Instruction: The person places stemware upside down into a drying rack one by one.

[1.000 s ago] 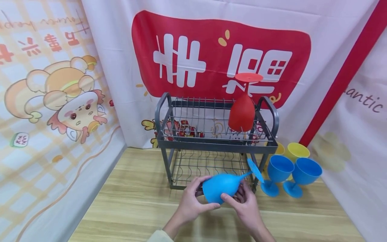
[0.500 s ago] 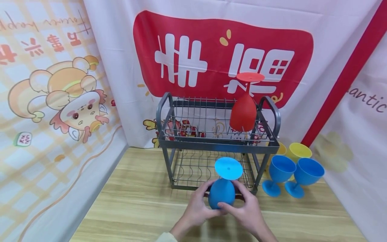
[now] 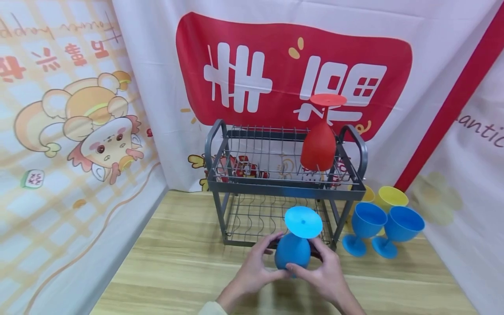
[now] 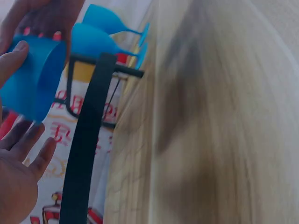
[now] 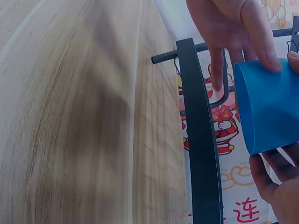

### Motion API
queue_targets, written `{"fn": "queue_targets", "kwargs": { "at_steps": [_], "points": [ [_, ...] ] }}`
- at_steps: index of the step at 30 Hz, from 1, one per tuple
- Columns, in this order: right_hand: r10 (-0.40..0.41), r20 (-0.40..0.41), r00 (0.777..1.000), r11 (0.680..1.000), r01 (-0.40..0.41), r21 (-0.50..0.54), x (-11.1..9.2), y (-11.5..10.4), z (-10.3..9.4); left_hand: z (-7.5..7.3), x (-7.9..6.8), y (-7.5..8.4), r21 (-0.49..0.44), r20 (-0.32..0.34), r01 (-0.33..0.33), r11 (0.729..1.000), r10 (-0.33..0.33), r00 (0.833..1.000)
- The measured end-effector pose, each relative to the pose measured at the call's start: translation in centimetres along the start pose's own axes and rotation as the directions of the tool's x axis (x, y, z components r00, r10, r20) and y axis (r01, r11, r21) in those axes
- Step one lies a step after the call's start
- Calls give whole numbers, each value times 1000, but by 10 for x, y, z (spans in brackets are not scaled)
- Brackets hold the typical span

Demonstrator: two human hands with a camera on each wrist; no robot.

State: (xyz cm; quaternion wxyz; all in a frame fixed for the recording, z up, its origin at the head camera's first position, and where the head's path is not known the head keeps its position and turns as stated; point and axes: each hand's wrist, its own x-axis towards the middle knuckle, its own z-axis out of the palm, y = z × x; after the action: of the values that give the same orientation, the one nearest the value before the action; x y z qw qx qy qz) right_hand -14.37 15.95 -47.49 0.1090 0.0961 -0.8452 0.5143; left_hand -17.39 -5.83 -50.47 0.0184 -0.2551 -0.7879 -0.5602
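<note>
Both hands hold a blue goblet (image 3: 293, 249) upside down, foot up, just above the wooden table in front of the grey two-tier wire rack (image 3: 283, 190). My left hand (image 3: 256, 271) grips the bowl from the left and my right hand (image 3: 320, 273) from the right. In the left wrist view the blue goblet (image 4: 32, 81) sits between a thumb and fingers. In the right wrist view fingers wrap the blue goblet (image 5: 268, 105) beside the rack's dark post. A red goblet (image 3: 319, 142) stands inverted on the rack's upper tier at the right.
Two blue goblets (image 3: 383, 229) stand upright on the table right of the rack, with two yellow goblets (image 3: 383, 199) behind them. Printed cloth walls close in the left, back and right. The wooden table (image 3: 177, 267) stretches out left of the hands.
One second ago the blue goblet lay sideways with its foot pointing right. The hands have turned it foot-up and since then held it nearly still, slightly to the right.
</note>
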Motion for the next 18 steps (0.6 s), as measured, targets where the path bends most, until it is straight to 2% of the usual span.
{"fn": "queue_targets", "kwargs": {
  "at_steps": [3,5,6,9,12,16,18],
  "points": [
    [2,-18,1000,1000,-3,-10,0,1,-4,-13,-2,1,-38,-90,27,999,-30,995],
    [19,-23,1000,1000,-19,-19,0,1,-6,-24,-2,1,-57,-190,33,998,-43,981],
    [28,-23,999,999,-29,-21,0,1,-8,-31,-2,1,-67,-247,28,997,-44,968],
    [51,-18,999,998,-52,-22,0,1,-11,-51,-1,2,-92,-412,-8,996,-31,911],
    [64,-17,998,998,-64,-22,0,1,-15,-75,3,8,-109,-548,-47,993,-21,837],
    [77,-15,997,997,-77,-25,0,2,-18,-110,15,27,-120,-671,-125,985,12,741],
    [81,-13,997,996,-81,-26,0,3,-19,-127,23,39,-102,-700,-178,979,57,712]
  ]
}}
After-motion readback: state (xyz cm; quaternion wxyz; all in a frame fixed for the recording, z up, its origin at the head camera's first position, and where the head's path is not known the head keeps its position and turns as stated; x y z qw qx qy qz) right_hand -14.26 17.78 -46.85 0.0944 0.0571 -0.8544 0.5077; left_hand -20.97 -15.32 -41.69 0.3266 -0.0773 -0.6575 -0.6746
